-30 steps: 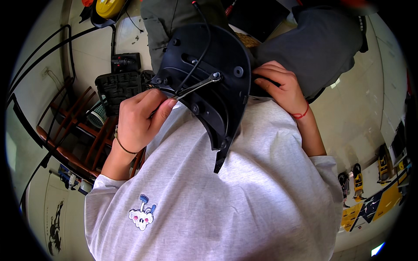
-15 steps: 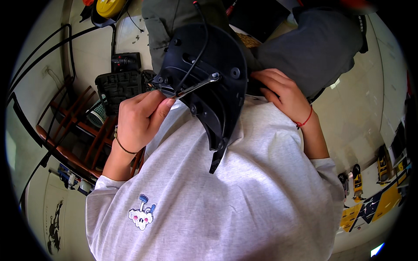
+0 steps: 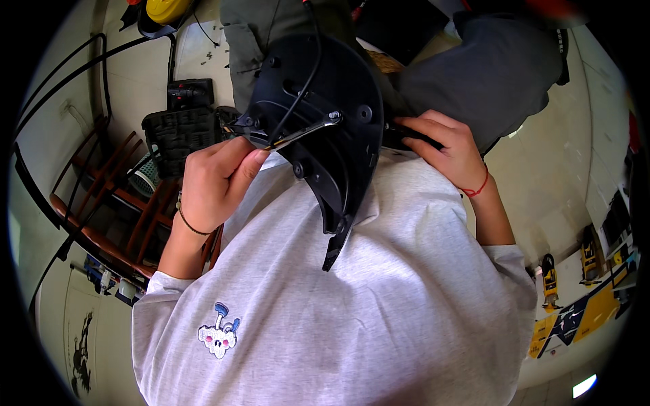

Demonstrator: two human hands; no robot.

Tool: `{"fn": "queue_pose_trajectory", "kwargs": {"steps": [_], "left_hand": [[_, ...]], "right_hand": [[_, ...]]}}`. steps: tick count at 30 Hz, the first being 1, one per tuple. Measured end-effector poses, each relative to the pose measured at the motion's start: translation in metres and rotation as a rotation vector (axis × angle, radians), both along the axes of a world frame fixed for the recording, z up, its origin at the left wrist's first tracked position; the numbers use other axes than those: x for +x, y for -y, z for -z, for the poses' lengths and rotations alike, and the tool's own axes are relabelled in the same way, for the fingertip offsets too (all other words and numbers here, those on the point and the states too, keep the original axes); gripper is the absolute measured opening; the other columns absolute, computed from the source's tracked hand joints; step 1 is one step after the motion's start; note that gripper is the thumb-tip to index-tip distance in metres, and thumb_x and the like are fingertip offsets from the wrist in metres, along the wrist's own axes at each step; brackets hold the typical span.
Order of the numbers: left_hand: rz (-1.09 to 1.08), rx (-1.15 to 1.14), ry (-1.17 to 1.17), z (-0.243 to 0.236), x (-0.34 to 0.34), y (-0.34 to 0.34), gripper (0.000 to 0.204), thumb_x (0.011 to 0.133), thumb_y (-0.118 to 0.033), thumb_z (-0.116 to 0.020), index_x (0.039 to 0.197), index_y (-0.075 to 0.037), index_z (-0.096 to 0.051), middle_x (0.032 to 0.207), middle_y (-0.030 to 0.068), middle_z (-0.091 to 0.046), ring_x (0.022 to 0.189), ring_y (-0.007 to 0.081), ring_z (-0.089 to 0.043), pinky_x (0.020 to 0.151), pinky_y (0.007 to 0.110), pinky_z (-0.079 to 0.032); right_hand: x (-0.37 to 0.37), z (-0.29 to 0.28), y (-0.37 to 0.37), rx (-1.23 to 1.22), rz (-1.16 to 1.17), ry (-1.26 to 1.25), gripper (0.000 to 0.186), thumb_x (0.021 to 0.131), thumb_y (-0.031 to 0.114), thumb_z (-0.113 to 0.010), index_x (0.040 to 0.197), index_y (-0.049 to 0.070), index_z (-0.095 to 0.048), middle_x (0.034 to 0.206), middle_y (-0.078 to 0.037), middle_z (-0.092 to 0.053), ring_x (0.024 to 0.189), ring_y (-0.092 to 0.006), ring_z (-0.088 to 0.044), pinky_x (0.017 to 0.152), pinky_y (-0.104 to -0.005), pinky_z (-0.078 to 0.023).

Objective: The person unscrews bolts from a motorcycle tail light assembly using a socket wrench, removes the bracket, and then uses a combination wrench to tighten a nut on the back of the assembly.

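Observation:
Across my lap lies a curved black plastic shell (image 3: 345, 78), shaped like a fender, with a thin black cable (image 3: 302, 100) running over it. My left hand (image 3: 218, 177) pinches the end of a slim metal wrench (image 3: 301, 132). The wrench's far end sits around a small bolt (image 3: 334, 115) on the shell. To the right of the shell, my right hand (image 3: 448, 150) has its fingers curled over a dark, handle-like thing (image 3: 401, 138) at the shell's edge; most of it is hidden, so its kind is unclear.
An open black tool case (image 3: 175, 132) and a black power tool (image 3: 189, 93) lie on the floor at left, beside a wooden chair (image 3: 128, 196). A yellow rounded object (image 3: 166, 9) is at the top left. Yellow-and-black items (image 3: 550, 277) stand at far right.
The wrench stays on the bolt, its handle end shifted very slightly. My right hand has moved a little right, with its fingers lifted, baring more of the dark thing. The view has shifted slightly.

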State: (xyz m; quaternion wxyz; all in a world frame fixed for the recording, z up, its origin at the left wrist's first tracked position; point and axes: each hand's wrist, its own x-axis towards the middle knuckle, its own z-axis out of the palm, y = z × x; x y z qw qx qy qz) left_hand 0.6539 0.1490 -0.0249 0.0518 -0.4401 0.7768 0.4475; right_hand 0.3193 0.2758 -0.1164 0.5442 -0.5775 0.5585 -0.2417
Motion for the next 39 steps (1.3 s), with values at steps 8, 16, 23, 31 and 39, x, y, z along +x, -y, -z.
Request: {"fn": "queue_pose_trajectory", "kwargs": {"steps": [8, 16, 23, 31, 39], "left_hand": [[-0.002, 0.003, 0.006, 0.001, 0.0, -0.002, 0.025, 0.094, -0.017, -0.07, 0.077, -0.001, -0.061, 0.065, 0.0144, -0.055, 0.056, 0.0321, -0.055, 0.052, 0.037, -0.043], [-0.042, 0.021, -0.006, 0.001, -0.002, -0.004, 0.023, 0.095, -0.016, -0.07, 0.08, 0.0, -0.063, 0.065, 0.0144, -0.056, 0.056, 0.032, -0.056, 0.053, 0.037, -0.044], [-0.035, 0.037, -0.003, 0.002, -0.002, -0.003, 0.024, 0.096, -0.017, -0.069, 0.08, 0.0, -0.063, 0.065, 0.0147, -0.056, 0.056, 0.0323, -0.056, 0.053, 0.037, -0.044], [-0.033, 0.042, -0.024, 0.004, -0.004, -0.003, 0.025, 0.095, -0.016, -0.069, 0.078, 0.0, -0.061, 0.064, 0.0139, -0.055, 0.055, 0.0309, -0.055, 0.053, 0.037, -0.043], [-0.088, 0.077, -0.041, 0.008, -0.002, -0.005, 0.028, 0.097, -0.016, -0.068, 0.077, 0.001, -0.059, 0.064, 0.0136, -0.053, 0.055, 0.0286, -0.053, 0.053, 0.036, -0.042]], "right_hand": [[-0.001, 0.011, 0.002, 0.515, 0.199, 0.523, 0.03, 0.092, -0.006, -0.06, 0.119, 0.0, -0.071, 0.108, -0.006, -0.066, 0.095, -0.0146, -0.063, 0.087, -0.0264, -0.05], [0.007, 0.012, -0.004, 0.291, 0.293, 0.371, 0.033, 0.094, -0.002, -0.053, 0.122, -0.003, -0.069, 0.109, -0.007, -0.067, 0.103, -0.0147, -0.061, 0.092, -0.0254, -0.046], [0.006, 0.024, -0.014, 0.677, 0.793, 0.964, 0.034, 0.098, 0.01, -0.043, 0.124, -0.004, -0.061, 0.123, -0.019, -0.066, 0.108, -0.0225, -0.061, 0.097, -0.0339, -0.047], [0.008, 0.031, -0.031, 0.803, 0.944, 1.518, 0.043, 0.097, 0.019, -0.046, 0.133, -0.004, -0.054, 0.142, -0.023, -0.055, 0.108, -0.0292, -0.061, 0.093, -0.0353, -0.048], [0.009, 0.027, -0.032, 0.791, 0.852, 1.395, 0.062, 0.094, 0.012, -0.049, 0.153, -0.004, -0.037, 0.155, -0.022, -0.044, 0.112, -0.0299, -0.062, 0.092, -0.0331, -0.047]]}}
